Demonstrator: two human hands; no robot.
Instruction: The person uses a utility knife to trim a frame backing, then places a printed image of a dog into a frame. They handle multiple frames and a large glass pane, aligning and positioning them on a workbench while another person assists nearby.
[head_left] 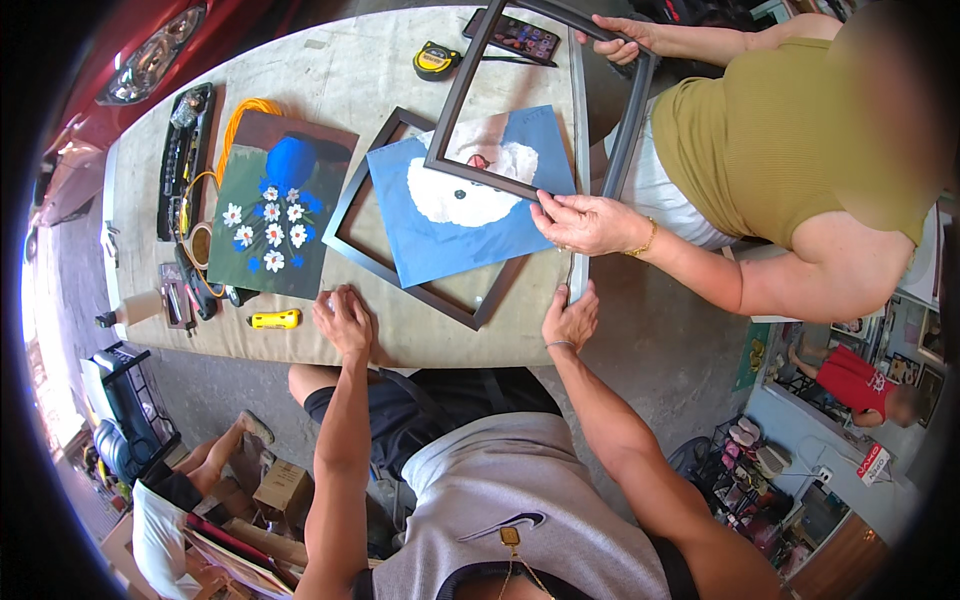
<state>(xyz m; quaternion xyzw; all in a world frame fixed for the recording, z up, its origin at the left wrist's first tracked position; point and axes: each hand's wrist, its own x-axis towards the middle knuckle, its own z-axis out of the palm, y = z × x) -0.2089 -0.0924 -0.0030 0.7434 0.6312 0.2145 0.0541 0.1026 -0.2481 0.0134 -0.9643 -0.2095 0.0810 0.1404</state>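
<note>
My left hand [343,322] rests on the cloth-topped table [400,345] by its near edge, fingers loosely bent and touching the lower corner of a flower painting [270,205]. Nothing shows inside it. At the near right corner, my right hand [572,320] grips the table's edge, thumb and fingers on either side. Between and beyond my hands, a blue painting with a white furry animal [430,245] lies across a dark picture frame [400,278]. A co-worker on the right holds another dark picture frame [455,105] with both hands, tilted above the blue painting.
A yellow utility knife [274,319] lies left of my left hand. Further left are an open black tool case [185,165], a coiled orange cord [240,125] and a roll of tape [200,243]. A tape measure [437,61] and a phone [520,38] sit at the far side.
</note>
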